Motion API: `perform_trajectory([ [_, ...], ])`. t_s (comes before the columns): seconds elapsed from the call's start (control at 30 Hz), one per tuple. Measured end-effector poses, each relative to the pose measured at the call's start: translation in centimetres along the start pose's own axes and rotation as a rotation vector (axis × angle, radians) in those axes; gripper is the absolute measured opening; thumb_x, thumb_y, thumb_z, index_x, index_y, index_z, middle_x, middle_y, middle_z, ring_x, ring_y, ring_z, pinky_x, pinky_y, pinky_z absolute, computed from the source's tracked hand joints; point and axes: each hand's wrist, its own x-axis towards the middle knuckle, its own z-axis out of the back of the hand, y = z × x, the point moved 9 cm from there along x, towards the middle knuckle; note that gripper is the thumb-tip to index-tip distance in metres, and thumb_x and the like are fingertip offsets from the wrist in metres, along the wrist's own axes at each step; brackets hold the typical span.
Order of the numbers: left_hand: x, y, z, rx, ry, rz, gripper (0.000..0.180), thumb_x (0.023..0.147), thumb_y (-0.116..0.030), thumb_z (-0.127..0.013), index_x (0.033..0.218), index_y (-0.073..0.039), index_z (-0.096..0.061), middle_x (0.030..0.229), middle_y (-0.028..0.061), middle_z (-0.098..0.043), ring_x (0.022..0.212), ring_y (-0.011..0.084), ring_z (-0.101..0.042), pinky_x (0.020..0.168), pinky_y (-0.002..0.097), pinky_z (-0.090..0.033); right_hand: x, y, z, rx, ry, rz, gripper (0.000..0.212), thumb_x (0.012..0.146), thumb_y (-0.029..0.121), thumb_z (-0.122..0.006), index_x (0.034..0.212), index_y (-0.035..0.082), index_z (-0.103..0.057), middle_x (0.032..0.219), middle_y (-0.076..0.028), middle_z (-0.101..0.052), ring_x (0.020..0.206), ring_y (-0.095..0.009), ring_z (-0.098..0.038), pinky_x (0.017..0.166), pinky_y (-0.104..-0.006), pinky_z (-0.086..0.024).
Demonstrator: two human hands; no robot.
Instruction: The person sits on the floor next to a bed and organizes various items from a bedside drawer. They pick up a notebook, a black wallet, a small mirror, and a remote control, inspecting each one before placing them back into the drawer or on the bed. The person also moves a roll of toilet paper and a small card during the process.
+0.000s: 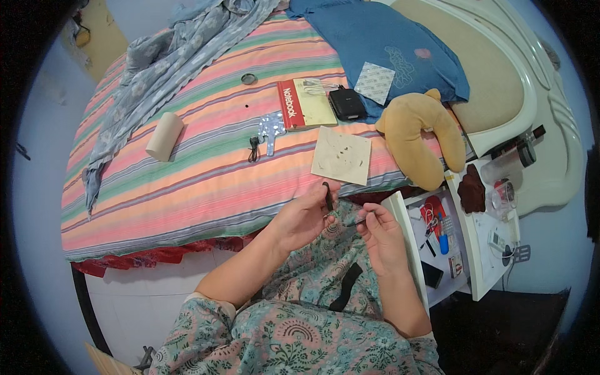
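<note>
My left hand (302, 217) is closed round a small, narrow black piece (328, 196), which stands up between thumb and fingers; its kind is too small to make out. Close by on the right, my right hand (384, 242) pinches a thin dark piece (357, 222) between thumb and fingertips. Both hands are over my lap, apart from each other. A black strip (345, 287) lies on my patterned green garment (294, 325). Just beyond the hands, a square beige sheet (341, 155) with small dark bits on it rests at the bed's edge.
On the striped bed (206, 187) lie a notebook (312, 107), a black box-shaped device (347, 104), a short black cable (253, 150), a paper roll (165, 137) and a tan neck pillow (412, 137). An open drawer (409, 240) with several small items stands close to my right arm.
</note>
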Motion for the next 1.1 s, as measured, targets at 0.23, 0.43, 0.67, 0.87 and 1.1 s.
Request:
perform_trajectory([
  [0.23,-0.9,1.5,0.1,0.014,-0.069,0.019,0.022,0.092,-0.023,-0.055,0.112,-0.012,-0.056,0.083,-0.0045,-0.054,0.076,0.0072,-0.051,0.070,0.0226,-0.043,-1.1,-0.1,0.7,0.007,-0.020,0.014,0.021,0.090,0.009,-0.057,0.109,0.002,-0.057,0.100,-0.007,-0.061,0.086,-0.011,-0.059,0.075,-0.0213,-0.049],
  [0.43,-1.8,1.5,0.6,0.179,-0.144,-0.019,0.023,0.091,-0.017,-0.057,0.112,-0.007,-0.057,0.085,-0.0004,-0.061,0.081,0.0077,-0.058,0.072,0.0218,-0.047,-1.1,-0.3,0.7,-0.014,-0.020,0.016,0.021,0.089,0.007,-0.058,0.109,0.002,-0.058,0.104,-0.009,-0.062,0.087,-0.012,-0.059,0.078,-0.0227,-0.050],
  [0.67,-2.2,0.8,1.2,0.267,-0.216,-0.077,0.024,0.089,-0.015,-0.059,0.111,-0.005,-0.057,0.084,0.0010,-0.062,0.079,0.0080,-0.061,0.069,0.0210,-0.048,-1.2,0.0,1.0,-0.023,-0.091,0.004,0.019,0.091,0.008,-0.055,0.108,0.002,-0.058,0.107,-0.011,-0.062,0.089,-0.013,-0.060,0.078,-0.0223,-0.050],
  [0.87,-2.3,0.4,0.7,0.380,-0.185,-0.134,0.020,0.089,-0.014,-0.057,0.107,-0.006,-0.055,0.080,-0.0011,-0.058,0.073,0.0072,-0.058,0.064,0.0206,-0.046,-0.9,0.0,1.4,-0.033,-0.085,0.035,0.023,0.090,0.008,-0.055,0.112,0.000,-0.056,0.107,-0.012,-0.061,0.090,-0.014,-0.061,0.077,-0.0216,-0.051],
  [1.1,-2.2,0.5,0.6,0.307,-0.065,-0.131,0.016,0.092,-0.017,-0.049,0.104,-0.007,-0.054,0.082,0.0003,-0.057,0.068,0.0089,-0.056,0.059,0.0210,-0.046,-0.8,-0.1,1.0,-0.089,-0.087,0.068,0.021,0.090,0.006,-0.055,0.110,0.000,-0.056,0.104,-0.011,-0.062,0.089,-0.015,-0.061,0.076,-0.0223,-0.051],
])
